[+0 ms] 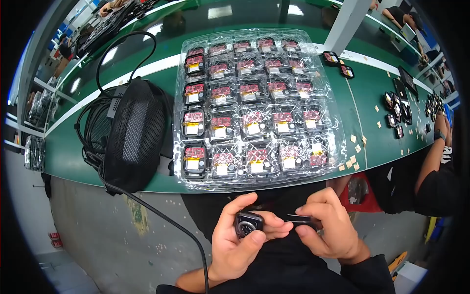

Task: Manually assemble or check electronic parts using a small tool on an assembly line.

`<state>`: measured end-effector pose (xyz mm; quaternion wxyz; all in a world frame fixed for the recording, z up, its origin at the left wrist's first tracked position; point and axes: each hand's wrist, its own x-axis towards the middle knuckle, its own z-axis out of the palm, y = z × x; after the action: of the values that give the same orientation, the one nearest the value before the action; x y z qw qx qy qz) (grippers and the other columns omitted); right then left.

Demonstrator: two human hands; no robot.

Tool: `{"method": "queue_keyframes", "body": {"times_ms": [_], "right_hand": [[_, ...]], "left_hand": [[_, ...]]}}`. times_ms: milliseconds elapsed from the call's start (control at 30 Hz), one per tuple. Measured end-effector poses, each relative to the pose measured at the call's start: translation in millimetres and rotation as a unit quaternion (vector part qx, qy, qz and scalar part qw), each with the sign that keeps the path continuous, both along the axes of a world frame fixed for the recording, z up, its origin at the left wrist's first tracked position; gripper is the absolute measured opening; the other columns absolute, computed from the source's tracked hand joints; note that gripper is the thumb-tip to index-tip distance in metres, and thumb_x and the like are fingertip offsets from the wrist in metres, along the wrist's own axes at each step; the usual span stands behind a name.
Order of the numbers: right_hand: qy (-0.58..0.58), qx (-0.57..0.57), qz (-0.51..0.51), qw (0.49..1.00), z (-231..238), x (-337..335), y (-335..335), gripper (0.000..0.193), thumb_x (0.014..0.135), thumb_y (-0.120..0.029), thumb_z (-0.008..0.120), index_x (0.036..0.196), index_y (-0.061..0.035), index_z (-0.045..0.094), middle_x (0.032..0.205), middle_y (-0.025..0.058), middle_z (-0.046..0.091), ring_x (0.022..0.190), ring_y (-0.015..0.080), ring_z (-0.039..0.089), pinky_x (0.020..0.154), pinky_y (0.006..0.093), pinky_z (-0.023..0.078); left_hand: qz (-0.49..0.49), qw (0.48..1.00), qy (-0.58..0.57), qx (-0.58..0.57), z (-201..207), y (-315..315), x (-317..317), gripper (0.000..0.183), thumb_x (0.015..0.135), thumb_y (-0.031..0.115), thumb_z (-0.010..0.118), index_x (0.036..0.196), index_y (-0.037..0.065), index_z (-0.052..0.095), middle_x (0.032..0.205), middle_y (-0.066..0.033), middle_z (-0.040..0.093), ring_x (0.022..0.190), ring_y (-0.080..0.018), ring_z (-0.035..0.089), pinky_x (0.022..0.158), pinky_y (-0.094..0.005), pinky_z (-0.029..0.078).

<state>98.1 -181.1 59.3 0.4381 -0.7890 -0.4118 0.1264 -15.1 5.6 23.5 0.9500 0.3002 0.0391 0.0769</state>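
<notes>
Above my lap, my left hand grips a black smartwatch case between thumb and fingers. The case's back, with a round dark sensor window, faces me. Close on its right, my right hand pinches a thin dark piece with two pale, straight edges; the fingers hide the rest, and I cannot tell its kind. The left fingertips come right up to this piece. On the bench beyond, a clear plastic tray carries rows of open black watch cases with red boards and white labels inside.
Left of the tray stands a black mesh bag with coiled cable; a black cable runs down past my left forearm. Small tan pieces and black watch parts lie on the green bench at right. A co-worker's arm reaches in there.
</notes>
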Motion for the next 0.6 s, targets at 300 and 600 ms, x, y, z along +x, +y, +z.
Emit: {"method": "queue_keyframes", "body": {"times_ms": [300,600], "right_hand": [[0.208,0.197,0.041,0.957,-17,-17,18,0.034,0.089,-0.009,0.080,0.117,0.0040,0.067,0.103,0.0145,0.069,0.070,0.0116,0.063,0.058,0.0236,0.049],[-0.005,0.188,0.009,0.982,-14,-13,23,0.021,0.079,-0.009,0.084,0.097,-0.0033,0.076,0.089,0.0068,0.071,0.058,0.0155,0.064,0.049,0.0255,0.050]], "left_hand": [[0.059,0.916,-0.175,0.356,-16,-7,16,0.045,0.104,0.024,0.061,0.136,0.004,0.035,0.133,-0.0316,0.059,0.146,-0.0457,0.039,0.121,-0.0564,0.026],[0.154,0.832,-0.089,0.526,-2,2,10,0.059,0.093,0.029,0.077,0.134,-0.008,0.057,0.139,-0.0278,0.050,0.124,-0.0370,0.060,0.101,-0.0404,0.053]]}}
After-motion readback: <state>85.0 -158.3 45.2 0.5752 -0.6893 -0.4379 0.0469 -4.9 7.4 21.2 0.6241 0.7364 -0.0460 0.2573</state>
